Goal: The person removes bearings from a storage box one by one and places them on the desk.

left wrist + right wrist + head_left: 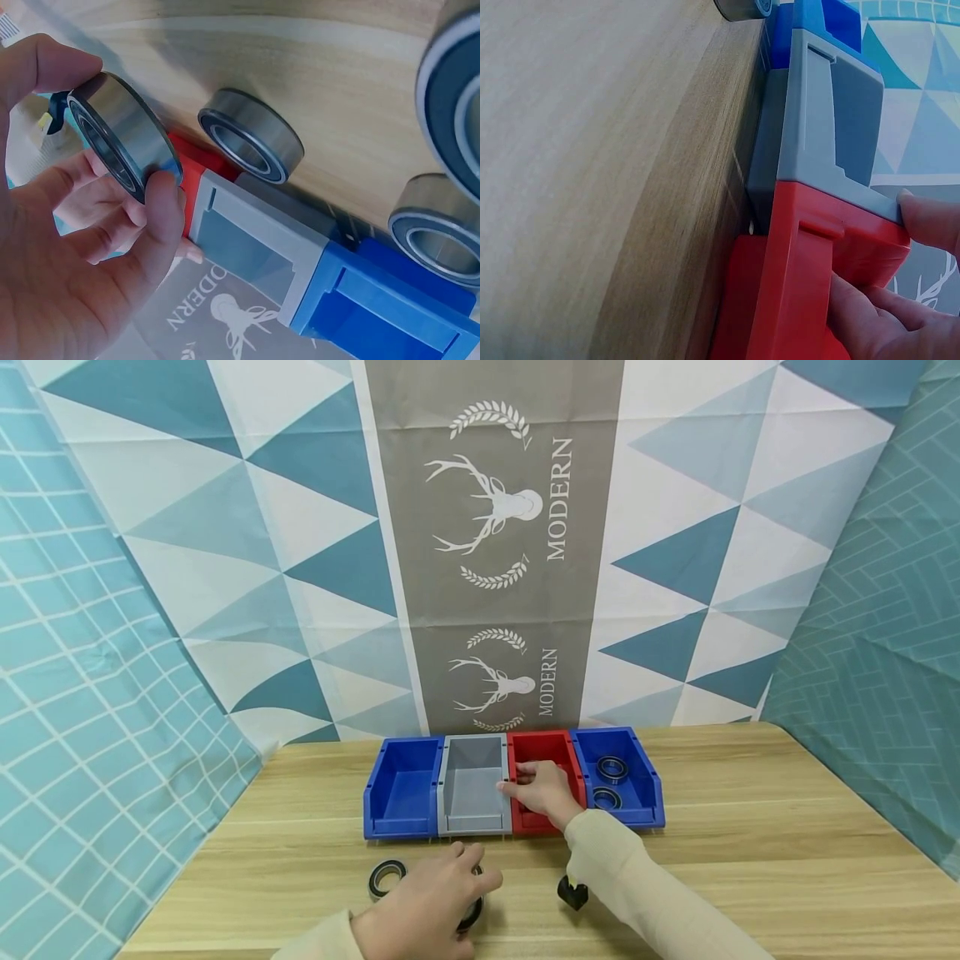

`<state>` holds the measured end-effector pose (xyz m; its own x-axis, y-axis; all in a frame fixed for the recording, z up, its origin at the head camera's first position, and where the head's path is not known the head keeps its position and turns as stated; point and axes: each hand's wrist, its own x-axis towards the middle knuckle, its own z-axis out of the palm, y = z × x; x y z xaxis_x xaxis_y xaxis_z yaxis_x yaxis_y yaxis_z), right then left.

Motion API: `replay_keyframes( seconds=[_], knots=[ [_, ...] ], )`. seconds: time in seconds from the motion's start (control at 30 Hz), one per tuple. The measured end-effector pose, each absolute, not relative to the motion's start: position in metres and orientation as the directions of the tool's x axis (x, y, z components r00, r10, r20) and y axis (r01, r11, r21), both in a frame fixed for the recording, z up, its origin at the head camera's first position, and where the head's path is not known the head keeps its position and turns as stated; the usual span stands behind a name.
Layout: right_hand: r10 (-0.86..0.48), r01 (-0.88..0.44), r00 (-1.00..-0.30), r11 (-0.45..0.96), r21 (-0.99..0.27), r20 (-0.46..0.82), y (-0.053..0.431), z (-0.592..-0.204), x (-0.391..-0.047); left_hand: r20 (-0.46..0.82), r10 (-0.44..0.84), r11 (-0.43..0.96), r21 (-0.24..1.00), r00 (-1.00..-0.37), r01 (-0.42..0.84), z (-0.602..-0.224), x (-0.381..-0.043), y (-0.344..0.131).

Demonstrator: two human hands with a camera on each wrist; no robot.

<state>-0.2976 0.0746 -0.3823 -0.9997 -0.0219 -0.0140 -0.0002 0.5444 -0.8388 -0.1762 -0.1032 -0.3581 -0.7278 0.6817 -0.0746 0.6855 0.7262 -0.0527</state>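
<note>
My left hand is over the wooden table, near its front. In the left wrist view, it pinches a ball bearing on edge between thumb and finger. Other bearings lie on the table, including one bearing just left of that hand. At the row of bins, my right hand grips the wall between the red bin and the grey bin. Its thumb is on the grey side, with the fingers inside the red bin. Part of the red bin's inside is hidden by this hand.
At the row's right end, a blue bin holds two bearings. Another blue bin stands at the left end. A small black piece with a yellow mark shows beside the right sleeve. Patterned cloth hangs behind the table.
</note>
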Motion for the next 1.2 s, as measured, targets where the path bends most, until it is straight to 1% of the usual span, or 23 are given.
replay_keyframes(
  seconds=[0.3, 0.57, 0.77, 1.2],
  knots=[
    [-0.026, 0.001, -0.999, 0.544, -0.839, -0.018, 0.075, -0.383, -0.297, -0.106, 0.678, 0.727, -0.057, -0.728, 0.685, -0.364, -0.174, -0.101],
    [-0.028, 0.000, -0.999, 0.542, -0.840, -0.018, 0.075, -0.383, -0.297, -0.071, 0.731, 0.671, -0.105, -0.679, 0.734, -0.371, -0.172, -0.101],
    [-0.026, -0.002, -1.000, 0.544, -0.839, -0.014, 0.075, -0.384, -0.298, -0.093, 0.730, 0.675, -0.058, -0.677, 0.736, -0.374, -0.172, -0.101],
    [-0.028, -0.006, -1.000, 0.549, -0.836, -0.012, 0.075, -0.384, -0.298, -0.104, 0.720, 0.689, -0.012, -0.687, 0.724, -0.376, -0.171, -0.101]
  ],
)
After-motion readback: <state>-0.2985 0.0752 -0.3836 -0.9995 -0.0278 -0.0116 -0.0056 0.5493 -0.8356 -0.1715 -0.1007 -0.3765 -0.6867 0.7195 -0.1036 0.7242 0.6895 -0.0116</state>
